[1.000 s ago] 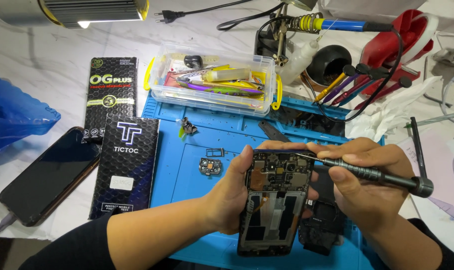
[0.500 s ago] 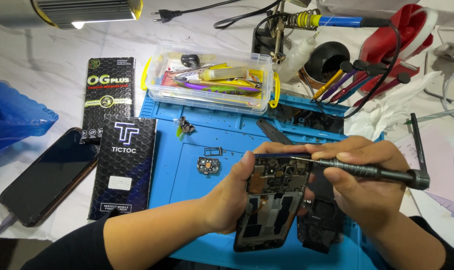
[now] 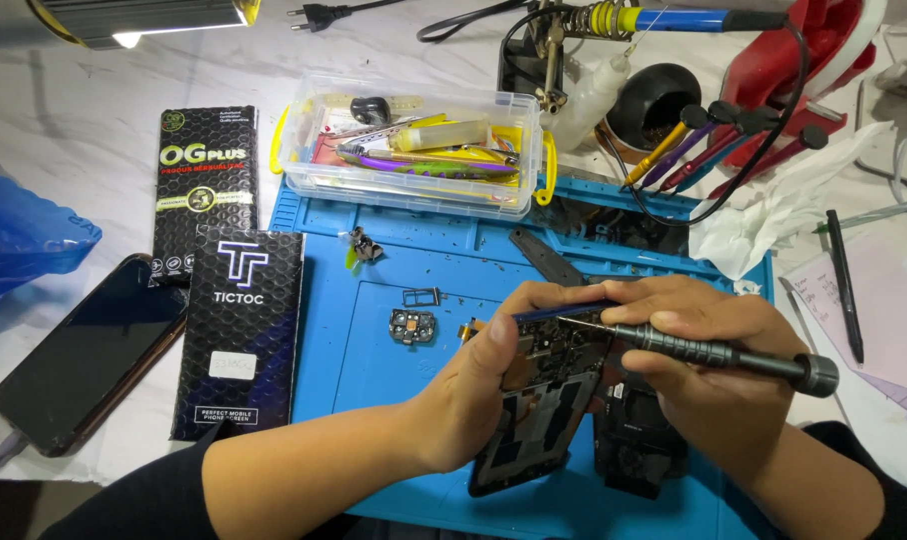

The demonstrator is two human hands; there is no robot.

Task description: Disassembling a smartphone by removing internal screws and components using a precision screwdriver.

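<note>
Head cam question: what's each hand doing?

> Left hand [image 3: 489,375] is wrapped round the top of the opened phone [image 3: 544,400], tilting it up off the blue mat [image 3: 374,340]. Right hand [image 3: 704,350] is closed on a dark screwdriver [image 3: 694,348], tip down on the phone's upper board

What's near the phone?

> Small camera module [image 3: 413,326] and SIM tray [image 3: 421,296] just left of it, clear parts box [image 3: 414,150] beyond it, black back cover [image 3: 639,440] just right, under the right hand
</note>
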